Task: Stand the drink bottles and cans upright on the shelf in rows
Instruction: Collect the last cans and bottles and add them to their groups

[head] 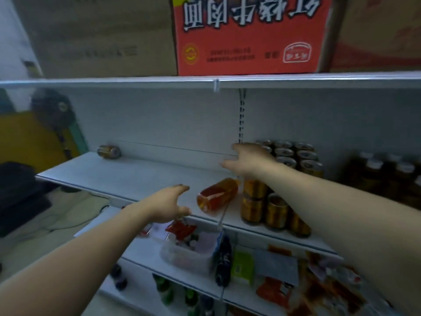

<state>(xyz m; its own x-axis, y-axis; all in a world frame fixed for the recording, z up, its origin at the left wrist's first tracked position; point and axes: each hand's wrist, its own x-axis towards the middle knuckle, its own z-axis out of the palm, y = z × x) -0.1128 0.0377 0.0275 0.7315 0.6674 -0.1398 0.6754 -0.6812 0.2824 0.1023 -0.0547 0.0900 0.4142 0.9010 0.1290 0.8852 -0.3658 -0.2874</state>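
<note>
Left hand (169, 205), right hand (248, 159): both spread, empty, frame centre. Bottle (218, 193) lying near shelf (141, 176) edge; a nudge could roll it off.

Lost the top of the red carton (248, 35) to the upper edge, hid several upright cans (276, 210) behind the right hand (248, 159) and forearm, and blurred the label of the lying bottle (218, 193) and the packets (276, 290) on the lower shelf (143, 256) past reading.

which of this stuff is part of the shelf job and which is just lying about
Job: tipped bottle, tipped can at the back left, upright cans, middle shelf.
Lying about: red box above, plastic tub and snack packets below.
</note>
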